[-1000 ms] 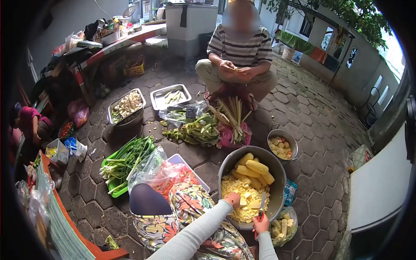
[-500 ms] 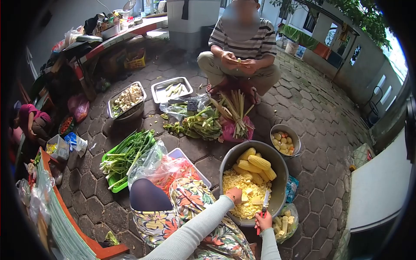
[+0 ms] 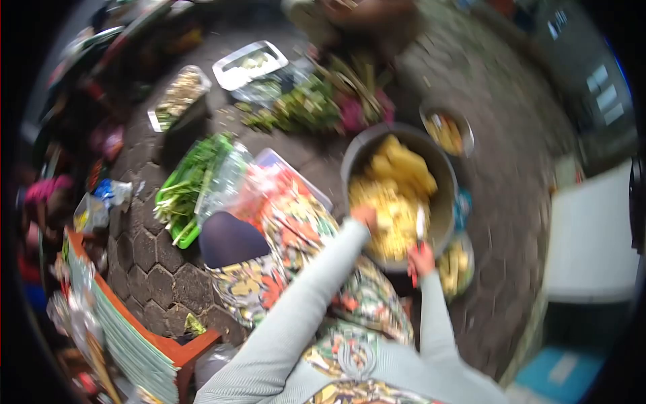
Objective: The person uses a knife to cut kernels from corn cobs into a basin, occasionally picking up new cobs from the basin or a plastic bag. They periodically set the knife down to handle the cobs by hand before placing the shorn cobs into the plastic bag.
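My left hand (image 3: 365,217) is at the left part of the grey basin (image 3: 348,161), over the cut corn kernels (image 3: 387,232); its fingers are blurred and partly hidden. My right hand (image 3: 421,259) is closed around the red handle of a knife (image 3: 420,222) at the basin's front right rim, the blade pointing up over the kernels. Whole corn cobs (image 3: 404,168) lie at the back of the basin. Right of my right hand, a clear bag (image 3: 456,266) holds pale cob pieces.
Green onions (image 3: 192,188) lie in a green tray to the left, beside a bag of red chilies (image 3: 259,192). Leafy vegetables (image 3: 303,104) lie beyond. A metal pot (image 3: 447,131) stands behind the basin, and another person (image 3: 370,23) sits at the top.
The view has tilted down and blurred, so the basin and trays appear higher in the frame. The knife is still in my right hand, and my left hand is still over the kernels.
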The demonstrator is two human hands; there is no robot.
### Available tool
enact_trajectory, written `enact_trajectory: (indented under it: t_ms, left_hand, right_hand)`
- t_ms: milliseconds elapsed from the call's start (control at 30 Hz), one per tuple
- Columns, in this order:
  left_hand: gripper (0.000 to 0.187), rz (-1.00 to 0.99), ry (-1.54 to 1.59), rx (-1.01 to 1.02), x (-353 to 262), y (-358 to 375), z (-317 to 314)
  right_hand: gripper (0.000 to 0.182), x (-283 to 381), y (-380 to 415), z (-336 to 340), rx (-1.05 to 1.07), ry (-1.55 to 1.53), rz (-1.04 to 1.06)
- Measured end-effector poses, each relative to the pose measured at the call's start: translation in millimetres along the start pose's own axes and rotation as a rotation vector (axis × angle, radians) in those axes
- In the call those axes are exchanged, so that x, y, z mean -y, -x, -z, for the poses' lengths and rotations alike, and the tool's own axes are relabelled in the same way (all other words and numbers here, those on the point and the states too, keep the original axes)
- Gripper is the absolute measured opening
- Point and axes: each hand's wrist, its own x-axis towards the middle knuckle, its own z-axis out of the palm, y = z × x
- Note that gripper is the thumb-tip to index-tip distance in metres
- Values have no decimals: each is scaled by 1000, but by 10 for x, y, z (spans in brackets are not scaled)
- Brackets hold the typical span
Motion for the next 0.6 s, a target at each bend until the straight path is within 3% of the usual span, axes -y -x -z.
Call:
enact_trajectory:
  t_ms: [133, 267, 300, 367, 433, 600]
  left_hand:
    - [32, 28, 99, 20, 18, -72, 61]
    - [43, 16, 212, -144, 17, -48, 66]
    - [40, -30, 250, -204, -10, -19, 124]
    - [37, -85, 283, -252, -33, 18, 175]
    - [32, -328, 324, -400, -68, 7, 213]
    - [33, -501, 357, -382, -180, 12, 188]
  right_hand:
    - [15, 14, 13, -65, -115, 84, 15]
    - [25, -10, 51, -184, -197, 98, 41]
    - [25, -4, 52, -211, -203, 88, 45]
    - [30, -21, 87, -269, -215, 385, 49]
    - [32, -109, 77, -342, -286, 708, 405]
    - [29, -141, 34, -537, -296, 783, 377]
